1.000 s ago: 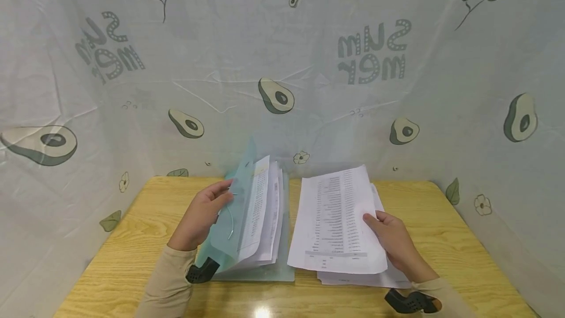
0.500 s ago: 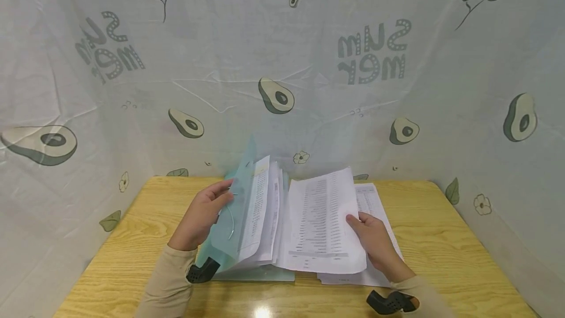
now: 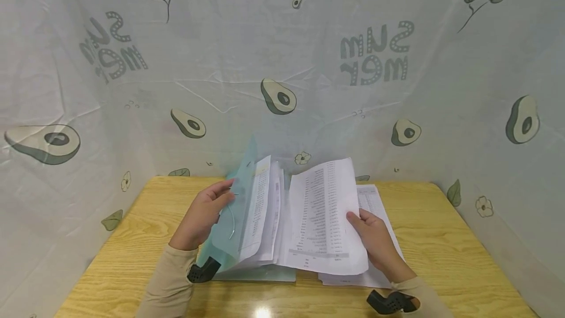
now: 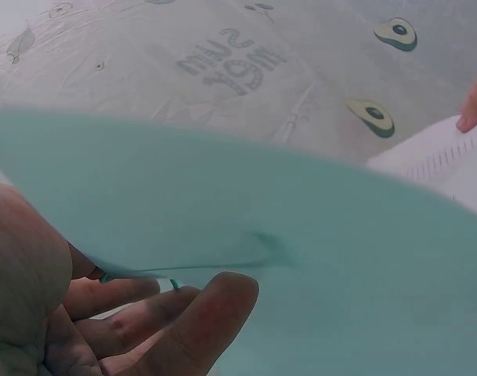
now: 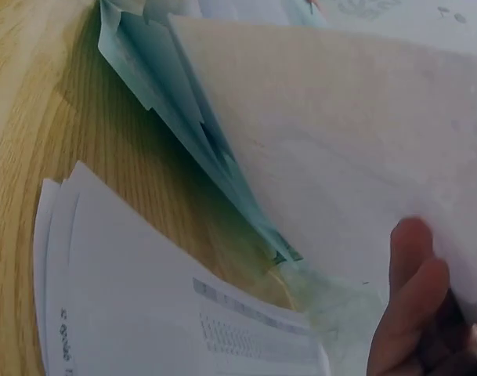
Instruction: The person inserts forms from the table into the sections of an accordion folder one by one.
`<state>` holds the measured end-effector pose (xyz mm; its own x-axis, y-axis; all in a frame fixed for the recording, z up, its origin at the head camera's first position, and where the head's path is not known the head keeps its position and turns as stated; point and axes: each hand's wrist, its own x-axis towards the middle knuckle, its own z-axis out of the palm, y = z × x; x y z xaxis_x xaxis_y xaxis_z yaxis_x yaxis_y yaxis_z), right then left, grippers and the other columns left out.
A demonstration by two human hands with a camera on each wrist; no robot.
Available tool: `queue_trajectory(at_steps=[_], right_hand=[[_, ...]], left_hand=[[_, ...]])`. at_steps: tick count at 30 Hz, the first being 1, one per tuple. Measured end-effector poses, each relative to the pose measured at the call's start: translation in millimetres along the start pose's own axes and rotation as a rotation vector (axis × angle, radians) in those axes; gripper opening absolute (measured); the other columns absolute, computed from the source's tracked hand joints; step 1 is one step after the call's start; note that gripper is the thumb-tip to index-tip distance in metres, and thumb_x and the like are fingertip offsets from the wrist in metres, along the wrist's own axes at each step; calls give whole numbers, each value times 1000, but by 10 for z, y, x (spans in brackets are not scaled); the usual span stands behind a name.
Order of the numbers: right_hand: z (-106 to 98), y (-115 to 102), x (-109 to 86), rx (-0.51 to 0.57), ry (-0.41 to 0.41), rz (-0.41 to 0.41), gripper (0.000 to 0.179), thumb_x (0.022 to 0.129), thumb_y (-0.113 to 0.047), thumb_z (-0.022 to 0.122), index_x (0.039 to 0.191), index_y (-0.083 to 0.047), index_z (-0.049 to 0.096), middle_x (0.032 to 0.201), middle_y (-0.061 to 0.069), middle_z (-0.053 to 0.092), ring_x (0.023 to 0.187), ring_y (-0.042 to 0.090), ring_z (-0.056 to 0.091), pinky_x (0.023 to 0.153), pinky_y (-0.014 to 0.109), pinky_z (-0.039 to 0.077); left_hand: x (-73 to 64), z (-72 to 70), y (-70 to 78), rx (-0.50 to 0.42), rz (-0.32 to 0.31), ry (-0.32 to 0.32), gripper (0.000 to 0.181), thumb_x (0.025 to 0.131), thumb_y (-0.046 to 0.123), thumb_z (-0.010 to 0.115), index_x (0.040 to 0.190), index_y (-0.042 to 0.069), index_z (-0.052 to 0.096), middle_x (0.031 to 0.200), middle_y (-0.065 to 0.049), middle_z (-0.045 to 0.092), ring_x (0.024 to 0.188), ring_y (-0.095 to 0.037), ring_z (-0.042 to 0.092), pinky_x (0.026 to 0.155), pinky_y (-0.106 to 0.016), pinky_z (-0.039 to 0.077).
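Observation:
My left hand (image 3: 200, 217) holds up the translucent teal cover of a document folder (image 3: 226, 242), thumb on one side and fingers on the other. A thin cord (image 3: 233, 225) hangs on that cover. Several printed sheets (image 3: 258, 215) stand tilted inside the folder. To the right, my right hand (image 3: 375, 239) pinches the right edge of a printed sheet (image 3: 320, 215), thumb over the printed side. This sheet's left edge overlaps the folder's opening. In the right wrist view, the fingers (image 5: 414, 301) press against the back of the sheet (image 5: 316, 133).
A small stack of printed papers (image 5: 144, 282) lies on the wooden table (image 3: 441, 239), partly under the held sheet and right hand. Behind the table hangs a pale curtain (image 3: 229, 38) with avocado prints. Both forearms wear black wrist devices.
My right hand has moved left with the sheet, bringing it against the folder's opening and uncovering more of the stack on the table. The left hand stays in place on the cover.

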<state>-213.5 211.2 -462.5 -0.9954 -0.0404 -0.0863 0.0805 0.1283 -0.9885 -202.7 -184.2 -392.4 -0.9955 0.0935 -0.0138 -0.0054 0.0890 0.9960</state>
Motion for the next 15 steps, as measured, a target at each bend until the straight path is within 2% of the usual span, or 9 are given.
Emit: queue_trajectory(at_steps=[6, 11, 15], right_hand=[[-37, 75, -10, 67, -59, -46, 53, 107, -39, 57, 145, -2, 54, 117, 13, 74, 98, 26, 76, 77, 38, 62], [-40, 117, 11, 108, -69, -74, 55, 107, -39, 57, 145, 1, 52, 114, 10, 75, 97, 25, 76, 77, 39, 62], [4, 144, 54, 109, -68, -76, 53, 107, -36, 57, 142, 3, 54, 114, 13, 75, 95, 25, 76, 75, 38, 62]], left_hand=[[-6, 11, 4, -26, 6, -18, 47, 108, 12, 50, 154, 2, 44, 139, -24, 57, 102, -17, 66, 79, -33, 59], [-6, 10, 3, -27, 5, -19, 47, 108, 12, 50, 154, 2, 44, 139, -24, 58, 101, -17, 66, 79, -33, 59], [-6, 1, 3, -31, 3, -21, 47, 108, 13, 50, 154, 2, 44, 139, -24, 57, 101, -17, 67, 78, -33, 59]])
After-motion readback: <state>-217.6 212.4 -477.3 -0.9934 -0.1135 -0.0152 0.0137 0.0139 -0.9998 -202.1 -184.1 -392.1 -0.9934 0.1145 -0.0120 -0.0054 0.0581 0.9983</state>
